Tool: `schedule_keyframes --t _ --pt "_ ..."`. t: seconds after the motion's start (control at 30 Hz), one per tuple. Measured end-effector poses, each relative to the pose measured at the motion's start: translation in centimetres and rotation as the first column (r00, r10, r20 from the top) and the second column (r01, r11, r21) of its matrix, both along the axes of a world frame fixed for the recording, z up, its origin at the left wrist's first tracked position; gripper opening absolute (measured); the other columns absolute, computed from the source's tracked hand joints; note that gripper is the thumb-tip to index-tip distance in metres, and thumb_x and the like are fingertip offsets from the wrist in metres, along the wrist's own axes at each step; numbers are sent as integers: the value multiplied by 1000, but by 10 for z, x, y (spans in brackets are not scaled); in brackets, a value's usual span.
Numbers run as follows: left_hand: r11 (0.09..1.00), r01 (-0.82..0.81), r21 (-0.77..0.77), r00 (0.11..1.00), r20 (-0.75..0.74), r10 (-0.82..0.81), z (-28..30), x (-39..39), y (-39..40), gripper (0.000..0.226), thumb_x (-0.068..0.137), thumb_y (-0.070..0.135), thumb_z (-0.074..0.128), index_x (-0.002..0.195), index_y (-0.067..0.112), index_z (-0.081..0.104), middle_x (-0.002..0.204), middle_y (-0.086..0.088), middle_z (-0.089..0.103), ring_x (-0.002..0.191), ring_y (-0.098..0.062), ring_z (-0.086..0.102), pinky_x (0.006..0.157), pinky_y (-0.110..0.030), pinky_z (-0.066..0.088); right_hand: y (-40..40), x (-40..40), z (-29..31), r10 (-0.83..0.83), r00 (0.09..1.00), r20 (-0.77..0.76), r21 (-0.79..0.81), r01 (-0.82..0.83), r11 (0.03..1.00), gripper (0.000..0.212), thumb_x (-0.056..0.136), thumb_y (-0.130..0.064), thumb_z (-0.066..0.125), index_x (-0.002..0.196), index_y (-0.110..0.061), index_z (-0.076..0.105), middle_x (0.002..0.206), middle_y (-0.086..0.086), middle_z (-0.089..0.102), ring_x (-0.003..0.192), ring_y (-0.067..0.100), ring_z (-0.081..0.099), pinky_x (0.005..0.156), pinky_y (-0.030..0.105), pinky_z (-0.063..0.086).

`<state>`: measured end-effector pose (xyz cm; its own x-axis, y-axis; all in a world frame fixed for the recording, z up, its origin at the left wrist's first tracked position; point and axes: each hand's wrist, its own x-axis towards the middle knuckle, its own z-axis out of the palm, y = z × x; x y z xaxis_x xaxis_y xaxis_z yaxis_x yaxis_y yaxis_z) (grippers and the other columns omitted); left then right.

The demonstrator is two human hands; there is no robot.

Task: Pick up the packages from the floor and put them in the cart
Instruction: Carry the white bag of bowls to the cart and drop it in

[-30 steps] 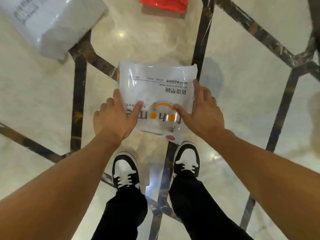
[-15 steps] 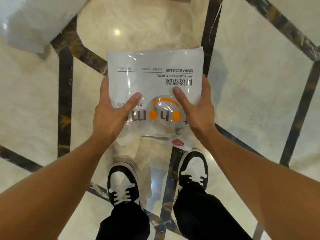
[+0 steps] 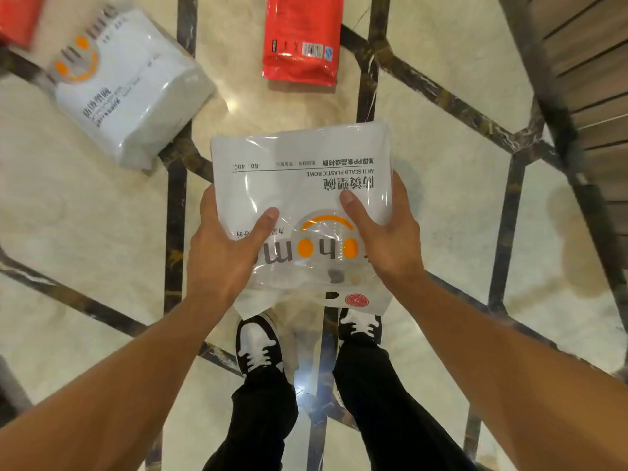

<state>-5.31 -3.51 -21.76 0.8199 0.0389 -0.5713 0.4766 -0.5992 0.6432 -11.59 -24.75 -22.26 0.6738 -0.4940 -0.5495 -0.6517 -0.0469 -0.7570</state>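
A clear plastic package of bowls (image 3: 299,185), printed with black text and an orange logo, hangs above the floor between both hands. My left hand (image 3: 224,249) grips its left edge, thumb on top. My right hand (image 3: 387,232) grips its right edge, thumb pressed on the front. On the floor at upper left lies a bulkier white package (image 3: 132,90) with the same logo. A red pouch (image 3: 300,39) lies on the floor at top centre. The cart is not clearly in view.
Glossy marble floor with dark inlaid lines (image 3: 176,205). My black-and-white shoes (image 3: 258,345) stand just below the held package. A brown slatted structure with dark frame (image 3: 577,79) fills the upper right. Another red item (image 3: 17,18) shows at the top left corner.
Both hands have lifted the clear package up off the floor and closer to the camera. The view has risen, bringing the white package and red pouch into sight.
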Motion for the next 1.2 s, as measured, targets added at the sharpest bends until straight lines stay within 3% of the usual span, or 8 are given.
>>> schedule_keyframes --t 0.1,0.3,0.37,0.5,0.7,0.93,1.07,1.2 --pt "999 49 -5 997 55 -48 71 16 -16 91 70 80 67 148 43 38 123 6 69 103 -28 71 90 -50 60 -16 8 68 -24 998 54 8 24 1000 63 93 -52 72 149 -42 47 116 -33 68 104 -21 63 84 2 48" --pt "982 173 -75 962 226 -152 249 72 -65 85 69 80 68 143 46 42 124 14 68 104 -23 71 91 -49 59 -58 39 242 -132 970 206 -20 139 990 71 81 -73 71 143 -47 48 117 -30 71 113 1 70 102 41 59" --pt "970 224 -89 936 298 -189 317 91 -81 90 67 82 67 145 44 42 123 14 66 104 -24 71 93 -48 59 -74 50 312 -154 952 263 -49 173 984 70 78 -77 68 139 -53 45 113 -34 68 110 -1 69 101 39 59" --pt "924 336 -184 871 433 -231 468 114 -112 86 67 82 68 142 47 46 127 16 66 109 -21 69 95 -47 57 -100 50 475 -178 908 378 -166 256 952 65 92 -57 72 150 -42 48 112 -38 66 102 -22 62 83 3 49" --pt "822 506 -263 745 613 -263 672 91 -155 70 75 73 72 135 43 51 108 29 64 103 -15 66 94 -43 55 -115 -1 690 -210 815 540 -290 414 863 68 91 -65 69 151 -42 48 133 -21 68 119 0 65 100 28 51" --pt "550 786 -281 532 761 -372 833 19 -210 70 82 64 74 143 40 50 121 18 67 101 -7 66 80 -29 50 -117 -122 853 -306 681 665 -374 659 653 73 90 -70 65 155 -43 42 137 -23 65 116 2 64 95 28 50" --pt "390 895 -217 385 818 -427 895 -44 -249 82 69 83 68 138 40 53 113 22 70 103 -14 69 87 -41 55 -112 -213 908 -354 593 724 -388 773 501 75 88 -71 64 154 -44 41 122 -33 64 105 -16 59 84 15 47" --pt "226 953 -202 288 836 -467 936 -130 -281 82 67 86 66 136 45 51 102 27 68 88 -3 67 86 -43 54 -108 -306 944 -417 514 750 -405 855 324 72 88 -71 66 149 -36 47 120 -24 69 104 -4 67 81 19 51"
